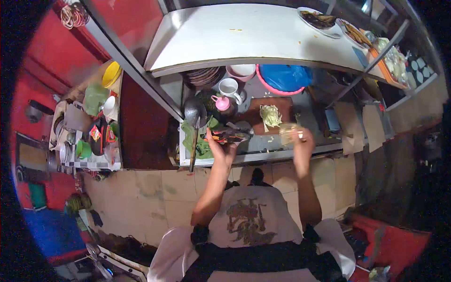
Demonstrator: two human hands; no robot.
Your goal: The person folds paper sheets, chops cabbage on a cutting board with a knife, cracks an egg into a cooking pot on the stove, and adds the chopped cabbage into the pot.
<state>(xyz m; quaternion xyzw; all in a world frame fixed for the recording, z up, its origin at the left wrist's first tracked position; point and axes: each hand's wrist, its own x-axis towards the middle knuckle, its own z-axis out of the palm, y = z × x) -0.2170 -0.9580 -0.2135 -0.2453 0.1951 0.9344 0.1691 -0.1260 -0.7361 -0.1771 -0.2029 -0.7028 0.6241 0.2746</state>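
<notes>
My left hand [222, 149] is wrapped round a dark crumpled packet [232, 134] with red and yellow patches, held over the front of the counter. My right hand [303, 143] is closed on a pale, blurred clump [287, 135] whose kind I cannot make out. Between and beyond the hands, shredded cabbage [271, 116] lies heaped on a brown cutting board [284, 102]. Left of the packet, a ladle [193, 113] with a long handle rests across a green cloth [203, 149]. A pink lidded cup [222, 103] stands behind the packet.
A white mug [229, 87], stacked plates [202, 77] and a pink-rimmed basin [261, 84] with blue plastic sit under the white shelf [225, 37]. Plates of food [319, 19] stand on that shelf. Brown paper sheets [352, 127] lie at right. A cluttered side table [89, 164] is at left.
</notes>
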